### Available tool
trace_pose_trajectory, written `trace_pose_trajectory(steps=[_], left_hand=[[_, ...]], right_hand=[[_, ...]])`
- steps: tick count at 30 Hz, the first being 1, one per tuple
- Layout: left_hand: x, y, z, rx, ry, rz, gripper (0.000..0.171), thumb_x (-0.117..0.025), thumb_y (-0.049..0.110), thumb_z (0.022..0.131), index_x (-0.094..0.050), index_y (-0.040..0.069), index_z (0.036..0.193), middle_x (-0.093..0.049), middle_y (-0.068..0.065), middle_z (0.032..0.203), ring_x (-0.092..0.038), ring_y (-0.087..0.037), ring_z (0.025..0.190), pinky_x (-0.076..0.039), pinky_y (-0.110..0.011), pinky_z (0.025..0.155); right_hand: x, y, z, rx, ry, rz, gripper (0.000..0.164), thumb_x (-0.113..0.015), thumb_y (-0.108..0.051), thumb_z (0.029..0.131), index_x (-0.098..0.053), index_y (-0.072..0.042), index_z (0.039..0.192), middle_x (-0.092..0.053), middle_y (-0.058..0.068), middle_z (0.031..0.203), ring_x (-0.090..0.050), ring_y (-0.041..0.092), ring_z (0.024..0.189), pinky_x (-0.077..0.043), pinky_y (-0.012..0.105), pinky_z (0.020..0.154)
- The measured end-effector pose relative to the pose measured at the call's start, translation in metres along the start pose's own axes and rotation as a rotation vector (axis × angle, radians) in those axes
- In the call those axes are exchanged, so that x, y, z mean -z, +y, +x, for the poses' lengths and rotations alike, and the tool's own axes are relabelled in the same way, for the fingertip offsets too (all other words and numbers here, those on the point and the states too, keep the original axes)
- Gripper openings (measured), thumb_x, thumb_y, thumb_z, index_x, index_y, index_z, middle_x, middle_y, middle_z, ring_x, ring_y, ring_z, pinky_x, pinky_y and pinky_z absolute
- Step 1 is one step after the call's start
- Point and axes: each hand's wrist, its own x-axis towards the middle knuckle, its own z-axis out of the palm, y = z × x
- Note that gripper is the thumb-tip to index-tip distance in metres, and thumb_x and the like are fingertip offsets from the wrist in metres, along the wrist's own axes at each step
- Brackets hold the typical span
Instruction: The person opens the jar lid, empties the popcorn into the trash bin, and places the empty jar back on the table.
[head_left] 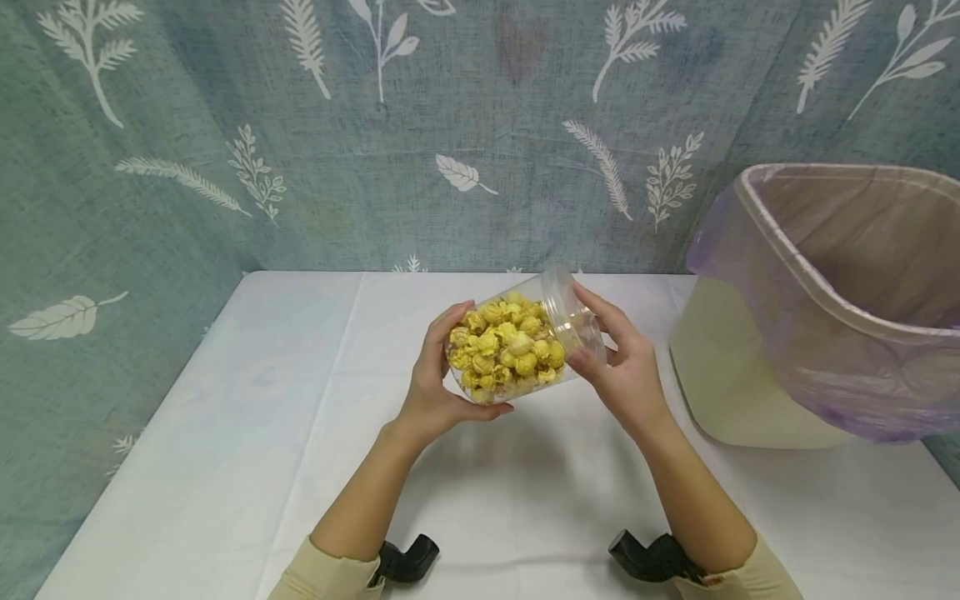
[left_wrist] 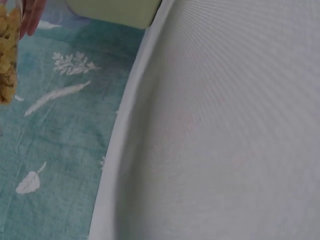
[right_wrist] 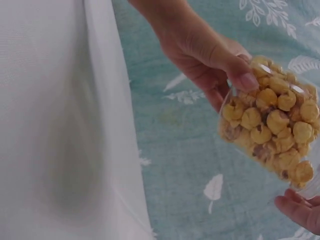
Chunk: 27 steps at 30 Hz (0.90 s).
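Observation:
A clear plastic jar (head_left: 534, 290) of yellow popcorn (head_left: 510, 346) is held up over the table, tilted on its side with its lid end to the upper right. My left hand (head_left: 433, 379) grips the jar's bottom end, thumb below and fingers above. With thumb and fingers, my right hand (head_left: 626, 367) holds the clear lid (head_left: 558, 304) at the other end. The right wrist view shows the left thumb (right_wrist: 245, 80) pressed on the jar wall, and the right fingers (right_wrist: 300, 212) by the lid end. Only a strip of popcorn (left_wrist: 7, 55) shows in the left wrist view.
On the right stands a pale green bin (head_left: 731, 367) with a purple translucent liner (head_left: 862, 375) folded over its rim. A white cloth (head_left: 300, 467) covers the table. Behind it hangs a blue-green curtain (head_left: 510, 192) with white leaf prints.

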Motion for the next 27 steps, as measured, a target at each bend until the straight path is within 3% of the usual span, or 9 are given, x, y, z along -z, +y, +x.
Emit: trace_pose_trajectory(steps=[3, 11, 15, 21, 27], left_hand=[[0.002, 0.001, 0.000, 0.012, -0.026, 0.000, 0.118, -0.092, -0.003, 0.042, -0.024, -0.012, 0.137, -0.032, -0.027, 0.141, -0.037, -0.022, 0.132, -0.038, -0.034, 0.107], [0.008, 0.006, 0.003, 0.107, -0.099, -0.037, 0.120, -0.092, -0.004, 0.044, -0.021, -0.005, 0.141, -0.036, -0.018, 0.141, -0.041, -0.020, 0.128, -0.039, -0.030, 0.105], [0.012, 0.009, 0.003, 0.162, -0.140, -0.045, 0.120, -0.091, -0.004, 0.046, -0.021, 0.001, 0.144, -0.036, -0.016, 0.142, -0.042, -0.018, 0.125, -0.042, -0.029, 0.101], [0.016, 0.011, 0.003, 0.202, -0.194, -0.059, 0.121, -0.091, -0.005, 0.047, -0.021, 0.005, 0.146, -0.038, -0.016, 0.140, -0.044, -0.017, 0.123, -0.046, -0.029, 0.096], [0.017, 0.010, 0.003, 0.211, -0.211, -0.087, 0.120, -0.090, -0.006, 0.047, -0.021, 0.005, 0.146, -0.038, -0.017, 0.139, -0.046, -0.017, 0.120, -0.050, -0.032, 0.092]], right_hand=[[0.000, 0.000, 0.001, 0.003, 0.004, 0.047, 0.072, -0.070, -0.043, 0.083, -0.044, -0.012, 0.142, -0.045, 0.012, 0.140, -0.049, 0.024, 0.111, -0.053, 0.020, 0.080], [0.006, 0.006, 0.004, 0.103, -0.049, 0.105, 0.076, -0.073, -0.036, 0.082, -0.042, -0.002, 0.141, -0.038, 0.010, 0.147, -0.030, 0.025, 0.137, -0.041, 0.019, 0.099], [0.016, 0.012, 0.007, 0.219, -0.152, 0.128, 0.079, -0.077, -0.030, 0.080, -0.039, 0.002, 0.141, -0.039, 0.006, 0.146, -0.030, 0.021, 0.138, -0.039, 0.022, 0.103], [0.035, 0.018, 0.014, 0.378, -0.348, 0.157, 0.085, -0.081, -0.017, 0.073, -0.036, 0.009, 0.140, -0.033, 0.012, 0.151, -0.026, 0.023, 0.140, -0.032, 0.027, 0.110], [0.039, 0.021, 0.017, 0.460, -0.434, 0.170, 0.084, -0.080, -0.015, 0.074, -0.034, 0.010, 0.140, -0.026, 0.018, 0.153, -0.017, 0.027, 0.144, -0.023, 0.030, 0.115]])
